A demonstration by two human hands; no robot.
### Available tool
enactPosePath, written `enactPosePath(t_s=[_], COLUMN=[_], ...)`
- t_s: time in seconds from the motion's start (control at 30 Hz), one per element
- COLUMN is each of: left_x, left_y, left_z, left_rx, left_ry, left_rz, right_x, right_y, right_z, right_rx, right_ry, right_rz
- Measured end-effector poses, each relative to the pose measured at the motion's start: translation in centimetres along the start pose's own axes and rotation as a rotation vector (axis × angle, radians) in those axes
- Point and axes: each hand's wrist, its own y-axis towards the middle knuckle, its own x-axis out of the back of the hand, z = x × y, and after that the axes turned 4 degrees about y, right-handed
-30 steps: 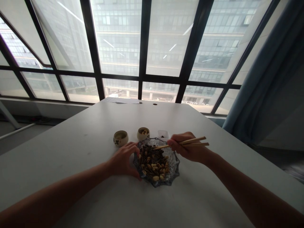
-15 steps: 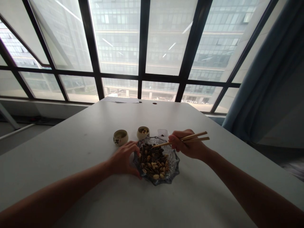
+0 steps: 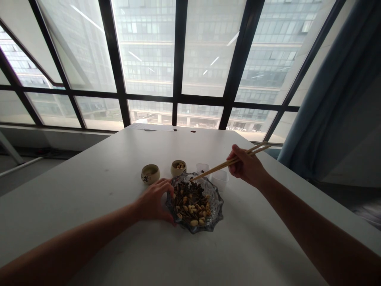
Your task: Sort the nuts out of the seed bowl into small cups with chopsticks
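Observation:
My left hand (image 3: 156, 200) grips the left rim of a glass bowl (image 3: 218, 210) with a scalloped edge. Inside lie dark seeds (image 3: 181, 192), pale pistachio-like nuts (image 3: 195, 216) and other mixed pieces. My right hand (image 3: 245, 167) is closed around a pair of wooden chopsticks (image 3: 216, 169), held at a slant to the right of the bowl. Their tips are together over the bowl's far side, with a small dark piece at the end that looks like a seed; whether it is pinched I cannot tell.
Beyond the bowl stand a cream cup (image 3: 150, 174) with dark writing and a second cream cup (image 3: 179, 167) holding nuts. A clear plastic container (image 3: 203, 167) has dark bits in it; another clear container (image 3: 220, 179) sits nearer. Paper (image 3: 151, 127) lies at the white table's far edge.
My right hand has moved up and to the right, and the chopstick tips have risen to the bowl's far side. A second clear container now shows. My left hand stays on the bowl.

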Motion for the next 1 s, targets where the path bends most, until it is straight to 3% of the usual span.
enactPosePath(t_s=[0.27,0.47,0.6,0.73,0.87,1.0], left_x=[-0.2,-0.2,-0.2,-0.1,0.0,0.1], left_y=[-0.1,-0.1,-0.1,-0.1,0.0,0.1], left_z=[0.5,0.3,0.3,0.1,-0.2,-0.3], left_rx=[-0.008,-0.001,0.01,0.005,0.002,0.005], left_ry=[-0.013,-0.022,-0.012,-0.005,-0.018,-0.022], left_rz=[-0.006,0.007,0.004,-0.004,-0.002,0.001], right_x=[0.3,3.1,3.9,3.4,3.0,2.5], right_y=[0.2,-0.7,-1.3,-1.1,-1.2,-1.6], right_z=[0.1,3.2,4.7,4.3,3.9,3.8], right_rx=[0.028,0.301,0.289,0.283,0.368,0.386], right_ry=[-0.066,-0.647,-0.864,-0.922,-0.847,-0.781], right_rz=[-0.003,-0.205,-0.191,-0.137,-0.185,-0.15])
